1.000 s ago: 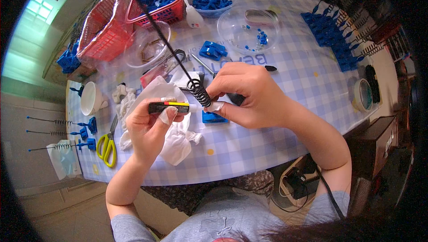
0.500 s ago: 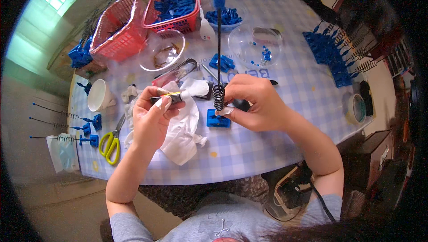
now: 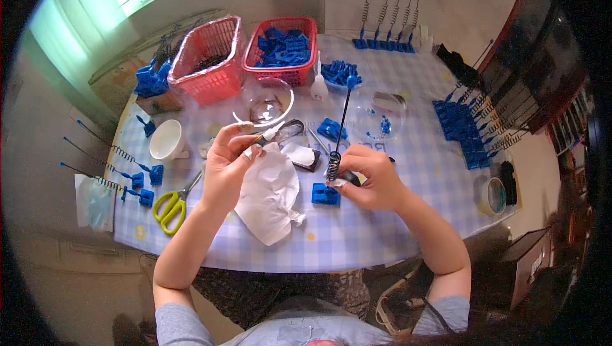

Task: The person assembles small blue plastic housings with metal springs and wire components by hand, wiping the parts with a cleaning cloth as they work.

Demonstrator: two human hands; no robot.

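My left hand [image 3: 224, 166] holds a small glue tube [image 3: 262, 139] with a white nozzle, raised above a crumpled white cloth [image 3: 269, 194]. In my right hand [image 3: 371, 177] is a thin black antenna rod [image 3: 340, 123], gripped at its lower end. The rod stands nearly upright, with a coiled spring [image 3: 333, 167] at the bottom and a blue cap [image 3: 351, 80] on top. A blue plastic base block [image 3: 325, 193] lies on the checked tablecloth [image 3: 357, 231] just below the spring.
Two red baskets [image 3: 210, 59] [image 3: 284, 49] stand at the back, the right one full of blue parts. Clear bowls [image 3: 264, 100] [image 3: 379, 119], a white cup [image 3: 167, 140] and yellow scissors [image 3: 172, 202] lie nearby. Finished antennas [image 3: 108, 167] [image 3: 472, 135] line both sides; a tape roll [image 3: 492, 194] sits at right.
The antenna rod swung from leaning left to nearly upright in my right hand. My left hand rose with the glue tube, away from the rod.
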